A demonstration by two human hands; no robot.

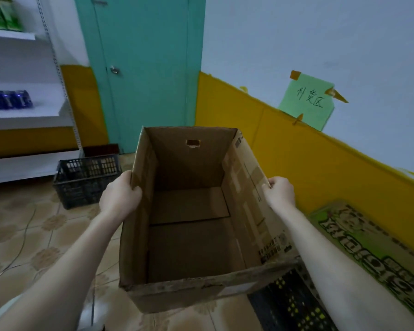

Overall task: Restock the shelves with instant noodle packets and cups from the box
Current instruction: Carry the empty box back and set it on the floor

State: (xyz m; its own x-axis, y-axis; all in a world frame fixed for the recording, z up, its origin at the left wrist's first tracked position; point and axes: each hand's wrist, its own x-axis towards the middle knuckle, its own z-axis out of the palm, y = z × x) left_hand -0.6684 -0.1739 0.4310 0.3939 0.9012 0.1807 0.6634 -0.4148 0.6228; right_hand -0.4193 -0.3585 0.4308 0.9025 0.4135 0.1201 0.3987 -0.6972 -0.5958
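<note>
- As the fingers curl over the two long rims, here is the grip: the left hand's [120,194] thumb is hooked inside the wall at nine o'clock, with the rest of that hand wrapped on the outside.
- The right hand [280,191] pinches the opposite rim at three o'clock, knuckles bunched tight on the cardboard edge.
- Between them sits the cardboard box [189,292], open-topped and tilted a little towards the camera. Its floor is bare: no noodle packets, no cups.
- Whether it is lifted clear or resting on something, I cannot tell; its four o'clock corner overlaps a black crate [292,304].
- Outward now: a second dark crate [86,180] stands on the tiles at nine o'clock, just beside the foot of the shelves [26,120].
- Those shelves, at ten o'clock, carry blue packs [10,99] and, higher up, green packs [3,15].
- A green printed carton [373,247] lies at four o'clock against the yellow wall.
- My read: this box looks emptied, so the step in hand is clearing it away.
- The next move calls for setting it aside and finding fresh stock, perhaps that green carton, though its contents are hidden.
</note>
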